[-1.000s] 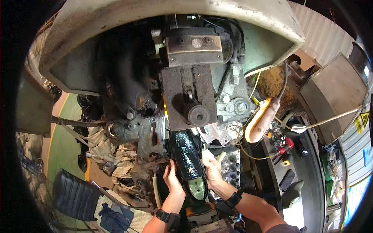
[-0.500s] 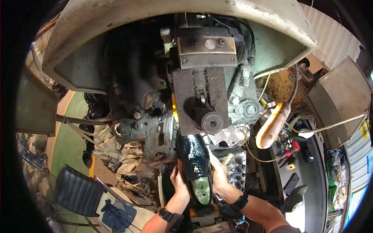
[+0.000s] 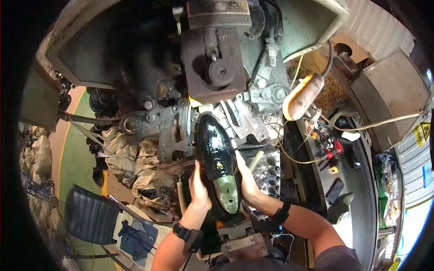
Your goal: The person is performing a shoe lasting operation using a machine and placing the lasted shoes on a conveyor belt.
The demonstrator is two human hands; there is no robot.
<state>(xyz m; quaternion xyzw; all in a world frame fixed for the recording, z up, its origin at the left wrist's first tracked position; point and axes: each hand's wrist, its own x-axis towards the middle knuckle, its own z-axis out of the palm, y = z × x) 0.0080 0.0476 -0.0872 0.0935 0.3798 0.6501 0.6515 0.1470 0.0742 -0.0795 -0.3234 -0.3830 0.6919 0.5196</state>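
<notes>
My left hand (image 3: 199, 187) and right hand (image 3: 246, 180) close flat against either side of the glossy black shoe (image 3: 217, 151), fingers curled round it (its green last (image 3: 228, 192) shows at the heel end, nearest me). The toe points up into the dark, greasy machine (image 3: 212, 67). A chair (image 3: 92, 217) stands well off to my lower left.

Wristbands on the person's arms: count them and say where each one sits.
2. One black wristband is on the left wrist, below the left hand; another black wristband is on the right wrist, below the right hand.
</notes>
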